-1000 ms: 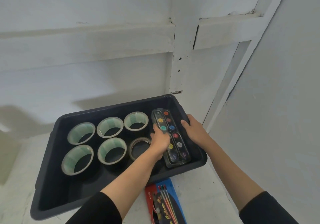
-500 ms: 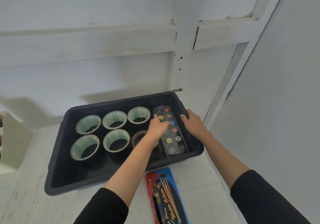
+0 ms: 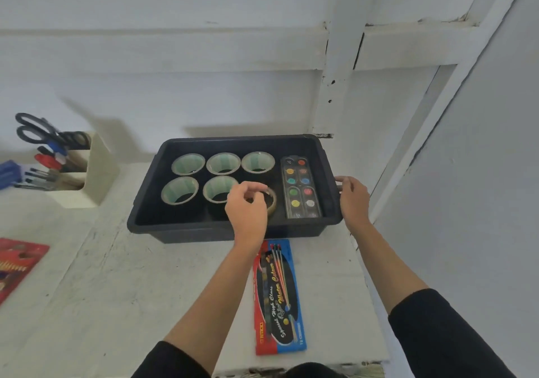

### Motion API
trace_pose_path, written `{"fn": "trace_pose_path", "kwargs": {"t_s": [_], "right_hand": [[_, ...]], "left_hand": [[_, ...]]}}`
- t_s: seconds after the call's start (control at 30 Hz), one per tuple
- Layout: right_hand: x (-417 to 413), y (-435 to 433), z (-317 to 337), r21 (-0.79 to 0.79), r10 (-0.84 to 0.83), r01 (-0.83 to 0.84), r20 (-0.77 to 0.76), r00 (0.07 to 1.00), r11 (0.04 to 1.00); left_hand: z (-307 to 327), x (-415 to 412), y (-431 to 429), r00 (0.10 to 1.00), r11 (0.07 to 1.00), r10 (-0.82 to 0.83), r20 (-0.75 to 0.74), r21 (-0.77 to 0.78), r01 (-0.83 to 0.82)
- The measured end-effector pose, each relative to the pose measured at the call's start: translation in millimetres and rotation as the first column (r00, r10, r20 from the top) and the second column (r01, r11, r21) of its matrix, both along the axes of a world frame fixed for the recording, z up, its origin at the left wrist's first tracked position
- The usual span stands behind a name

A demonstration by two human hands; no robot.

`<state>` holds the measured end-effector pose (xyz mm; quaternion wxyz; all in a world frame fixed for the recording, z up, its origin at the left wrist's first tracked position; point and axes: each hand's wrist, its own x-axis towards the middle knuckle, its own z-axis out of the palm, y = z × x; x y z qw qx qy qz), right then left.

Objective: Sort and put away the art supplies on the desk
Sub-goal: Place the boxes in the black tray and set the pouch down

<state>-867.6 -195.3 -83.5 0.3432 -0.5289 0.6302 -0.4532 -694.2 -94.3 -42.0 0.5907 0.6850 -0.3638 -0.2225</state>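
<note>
Black bin (image 3: 233, 233), rectangular, long axis left to right, on the white desk (image 3: 131, 290) against the far wall, its right end close to the desk's right edge. Contents: a paint palette (image 3: 302, 188) lying flat with wells up, long axis near to far, just inside the right wall with its near end at the near wall. Five pale tape rolls (image 3: 223, 163) stand hole-up, three in the far row and two in the near row. A brown tape roll (image 3: 273, 199) ends the near row beside the palette. Bare bin floor shows along the near wall and the left wall. Left hand (image 3: 248, 210) is above the brown roll, grip loosely curled, nothing seen between the fingers; contact with the roll cannot be told. Right hand (image 3: 353, 199) is at the bin's right rim, grip wrapped on that rim. A watercolour box (image 3: 278, 296) lies flat on the desk, long axis near to far, its far end at the bin's near wall. Far left stands a cream holder (image 3: 97, 170) with scissors (image 3: 32, 129) and pens. At the left edge is a red packet (image 3: 17, 261), partly out of view.
</note>
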Motion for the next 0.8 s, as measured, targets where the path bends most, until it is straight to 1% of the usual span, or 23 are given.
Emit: {"fn": "trace_pose_path", "kwargs": {"t_s": [0.03, 0.07, 0.1, 0.13, 0.17, 0.2, 0.23, 0.27, 0.3, 0.37, 0.4, 0.47, 0.53, 0.63, 0.8], "right_hand": [[-4.5, 12.3, -4.7, -0.001, -0.011, 0.011, 0.054, 0.998, 1.000], [-9.1, 25.5, -11.1, -0.006, -0.019, 0.019, 0.076, 0.997, 1.000], [-14.0, 39.9, -19.1, -0.022, -0.015, 0.016, 0.056, 0.998, 1.000], [-18.7, 54.5, -28.0, -0.052, 0.009, -0.009, 0.002, 1.000, 0.999], [-24.0, 70.3, -36.7, -0.086, 0.066, -0.074, -0.086, 0.994, 0.994], [-28.0, 84.2, -45.4, -0.114, 0.140, -0.165, -0.204, 0.969, 0.980], [-31.4, 95.6, -54.3, -0.123, 0.216, -0.270, -0.333, 0.918, 0.955], [-36.3, 105.6, -63.2, -0.121, 0.286, -0.376, -0.452, 0.845, 0.919], [-41.2, 112.9, -70.9, -0.110, 0.336, -0.465, -0.549, 0.765, 0.878], [-51.7, 121.9, -82.5, -0.046, 0.406, -0.571, -0.657, 0.636, 0.819], [-56.9, 126.1, -85.3, -0.010, 0.434, -0.598, -0.678, 0.593, 0.802], [-64.9, 132.6, -89.4, 0.039, 0.464, -0.625, -0.706, 0.535, 0.780], [-72.0, 138.1, -91.0, 0.061, 0.478, -0.636, -0.717, 0.508, 0.769], [-77.1, 142.3, -89.3, 0.052, 0.486, -0.642, -0.701, 0.522, 0.765], [-76.4, 145.3, -88.6, 0.023, 0.472, -0.637, -0.691, 0.547, 0.770]], "left_hand": [[-3.4, -3.5, 10.7, 0.999, 0.999, 0.040, -0.003, -0.013, -0.040], [-7.6, -7.1, 20.9, 0.997, 0.997, 0.072, -0.005, -0.002, -0.072], [-13.4, -10.8, 30.3, 0.995, 0.994, 0.102, 0.007, 0.028, -0.102], [-20.5, -14.1, 39.5, 0.992, 0.990, 0.125, 0.028, 0.068, -0.127], [-29.1, -17.3, 49.3, 0.989, 0.983, 0.138, 0.062, 0.115, -0.144], [-37.2, -20.0, 57.1, 0.988, 0.975, 0.131, 0.088, 0.172, -0.144], [-45.1, -21.5, 63.1, 0.987, 0.962, 0.115, 0.108, 0.237, -0.138], [-51.4, -23.5, 70.7, 0.988, 0.935, 0.087, 0.127, 0.332, -0.125], [-57.1, -25.5, 76.8, 0.986, 0.885, 0.044, 0.164, 0.451, -0.114], [-66.1, -32.1, 89.5, 0.968, 0.733, -0.090, 0.234, 0.674, -0.095], [-68.3, -37.2, 96.4, 0.954, 0.680, -0.141, 0.265, 0.726, -0.102], [-73.5, -46.6, 107.3, 0.930, 0.626, -0.199, 0.310, 0.770, -0.123], [-78.6, -53.2, 115.2, 0.907, 0.611, -0.224, 0.357, 0.776, -0.154], [-79.7, -56.7, 119.1, 0.905, 0.640, -0.192, 0.380, 0.748, -0.178], [-82.5, -56.2, 121.3, 0.933, 0.689, -0.114, 0.341, 0.703, -0.173]]}}
